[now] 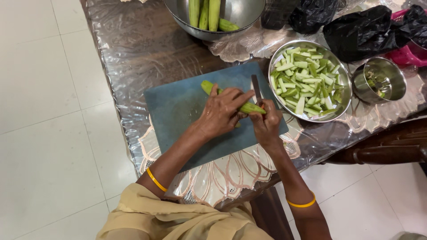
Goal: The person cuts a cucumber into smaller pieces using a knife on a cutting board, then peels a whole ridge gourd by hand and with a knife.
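Left hand (pixel 221 111) clamps the green gourd (pixel 231 100) flat on the blue cutting board (pixel 178 111), pinning it against rolling. Right hand (pixel 267 122) grips the knife (pixel 256 89), blade up toward twelve. Plate of cut strips (pixel 307 82) waits at two o'clock, within reach.

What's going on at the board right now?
A person is cutting a long green vegetable on a blue-grey cutting board. The left hand pins it down; the right hand holds a knife against its end. A steel dish to the right is full of cut pieces, a small steel pot holds scraps, and a big bowl at the top holds uncut ones.
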